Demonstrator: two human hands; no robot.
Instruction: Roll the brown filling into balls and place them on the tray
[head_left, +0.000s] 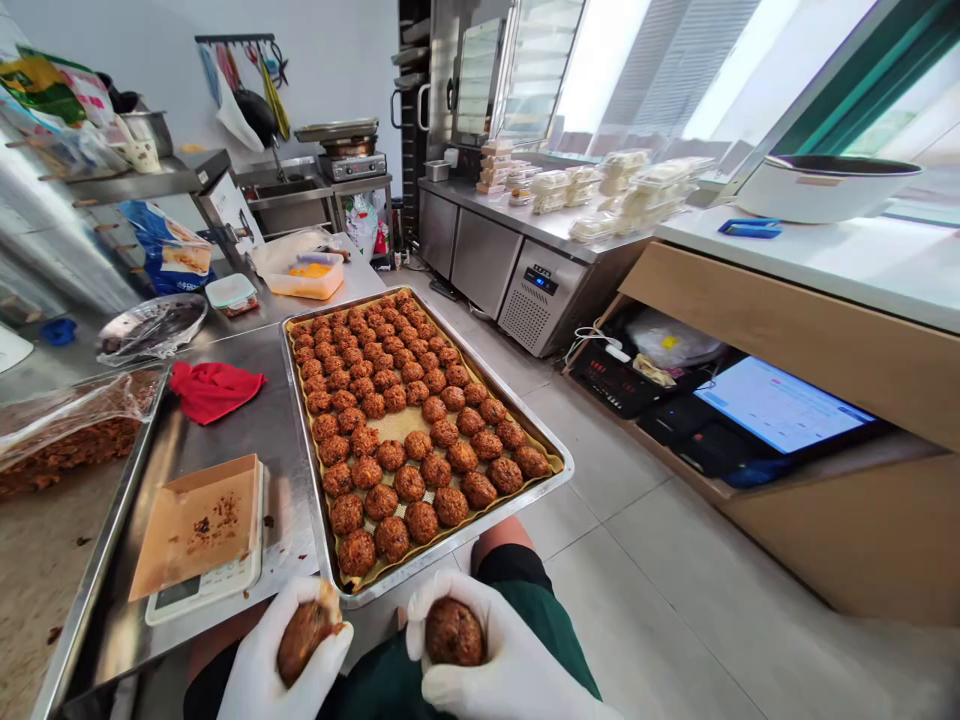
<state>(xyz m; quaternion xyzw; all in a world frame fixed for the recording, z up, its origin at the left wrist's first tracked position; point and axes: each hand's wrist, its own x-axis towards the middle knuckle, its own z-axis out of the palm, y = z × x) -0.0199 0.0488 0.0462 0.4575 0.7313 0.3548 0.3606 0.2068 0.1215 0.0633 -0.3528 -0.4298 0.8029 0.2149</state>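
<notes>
Each gloved hand cups a ball: left hand (281, 655), right hand (480, 650). Balls (454, 632) look soft, probably crumbly, so cradle from underneath.

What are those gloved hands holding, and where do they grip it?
Each hand cups a brown ball: the left hand wraps one ball from beneath, the right hand cradles another in its palm.

Two brown balls (454, 632), one per glove.

Head camera looks steeply down, close over tray (559, 462).
</notes>
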